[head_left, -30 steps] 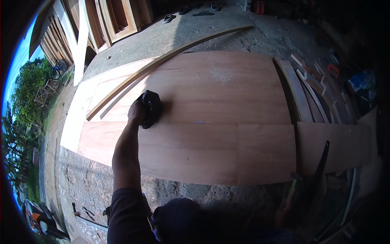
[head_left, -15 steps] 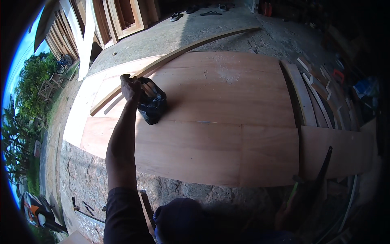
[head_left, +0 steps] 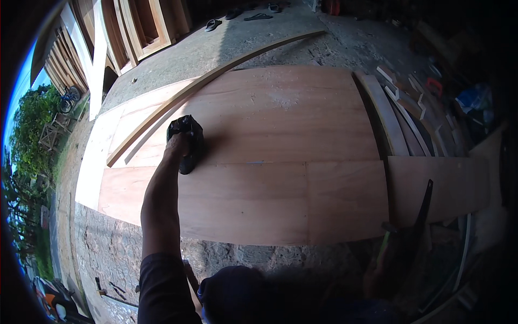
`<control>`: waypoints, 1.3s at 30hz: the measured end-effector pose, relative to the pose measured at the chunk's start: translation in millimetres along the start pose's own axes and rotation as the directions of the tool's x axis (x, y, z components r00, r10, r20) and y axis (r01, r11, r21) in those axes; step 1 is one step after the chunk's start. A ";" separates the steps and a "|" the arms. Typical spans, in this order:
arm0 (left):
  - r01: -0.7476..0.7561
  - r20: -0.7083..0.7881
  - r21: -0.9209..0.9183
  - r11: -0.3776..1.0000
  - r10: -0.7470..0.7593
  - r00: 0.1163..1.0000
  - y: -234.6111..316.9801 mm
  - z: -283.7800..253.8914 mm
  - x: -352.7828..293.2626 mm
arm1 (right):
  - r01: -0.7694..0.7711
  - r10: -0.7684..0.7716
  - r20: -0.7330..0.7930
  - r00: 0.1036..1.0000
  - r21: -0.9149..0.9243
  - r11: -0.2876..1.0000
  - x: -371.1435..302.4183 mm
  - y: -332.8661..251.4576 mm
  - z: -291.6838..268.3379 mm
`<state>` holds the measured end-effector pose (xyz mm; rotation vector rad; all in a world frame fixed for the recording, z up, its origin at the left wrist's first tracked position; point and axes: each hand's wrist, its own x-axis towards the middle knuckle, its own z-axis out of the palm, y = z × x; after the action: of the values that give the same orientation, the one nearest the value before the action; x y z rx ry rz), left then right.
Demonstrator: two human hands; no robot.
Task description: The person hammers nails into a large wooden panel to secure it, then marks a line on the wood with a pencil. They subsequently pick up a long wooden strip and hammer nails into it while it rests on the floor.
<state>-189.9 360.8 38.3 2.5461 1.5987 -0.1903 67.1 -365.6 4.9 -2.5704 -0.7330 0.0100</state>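
Observation:
My left arm stretches forward over a wide plywood sheet [head_left: 280, 124]. At its end my left hand [head_left: 177, 146] is closed at the near side of a small black plastic bag [head_left: 193, 143], its fingertips partly hidden by the dark film. The bag stands bunched up on the sheet, its mouth facing away from me. Beyond the hand, a long narrow wooden batten [head_left: 205, 78] lies slantwise across the sheet and out past its far edge. My right hand cannot be made out in the dark lower right.
A handsaw [head_left: 423, 210] and a hammer [head_left: 387, 229] stick up at the lower right, beside a smaller plywood piece [head_left: 437, 186]. Wood offcuts [head_left: 402, 113] are heaped on the right. Sandals [head_left: 213, 25] lie on the far floor. Pliers [head_left: 116, 287] are at the lower left.
My left hand has come down from the bag's upper left to its near side. The bag has shifted a little toward me and looks more bunched. The view has shifted slightly.

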 end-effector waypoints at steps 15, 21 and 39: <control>0.044 -0.172 -0.053 0.998 -0.053 0.984 19.0 -8.0 -33.4 | -0.229 0.216 0.103 0.971 0.139 0.963 -2.9 -6.5 -18.8; -0.127 -0.434 0.009 0.992 0.118 0.893 -33.8 -9.0 -15.2 | -0.295 0.277 0.199 0.940 0.071 0.953 6.7 -24.7 -26.1; 0.602 -0.013 -0.551 -0.578 0.727 0.687 306.5 74.8 -277.8 | 0.290 -0.464 0.079 0.882 0.686 0.667 114.1 -144.4 -27.4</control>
<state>-36.2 -30.2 26.2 0.4114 0.1394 0.2814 96.7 -212.1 105.6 -1.7097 -1.1190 0.3974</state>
